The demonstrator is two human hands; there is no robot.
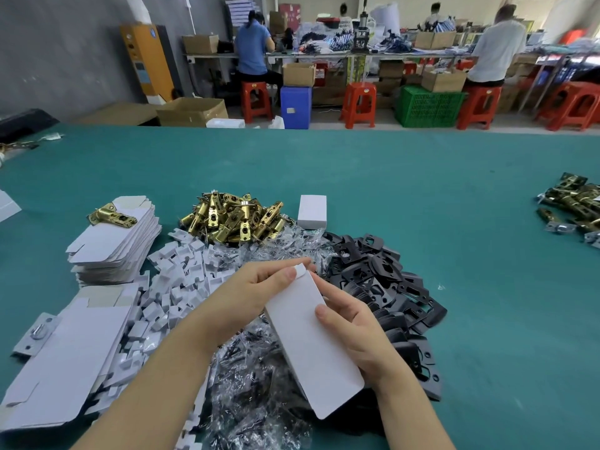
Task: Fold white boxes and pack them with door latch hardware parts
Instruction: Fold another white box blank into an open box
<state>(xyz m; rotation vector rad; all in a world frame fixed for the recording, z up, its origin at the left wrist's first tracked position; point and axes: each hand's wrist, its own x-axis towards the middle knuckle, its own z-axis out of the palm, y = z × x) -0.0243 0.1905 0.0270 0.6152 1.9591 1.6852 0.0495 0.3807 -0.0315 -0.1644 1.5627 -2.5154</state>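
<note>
I hold a long white box (311, 345) over the parts, tilted with its far end up. My left hand (256, 287) pinches the small flap at that far end. My right hand (354, 323) grips the box's right side, thumb on top. Beneath lie clear screw bags (256, 378), white card inserts (181, 277) and black strike plates (383, 274). A heap of brass latches (230, 219) sits further back. Flat white box blanks (113, 241) are stacked at left, with one brass latch (112, 216) on top.
A closed white box (312, 211) stands behind the black plates. More flat blanks (65, 358) lie at the near left on the green table (454, 206). Another pile of dark latches (574, 206) is at the far right. People sit at benches beyond.
</note>
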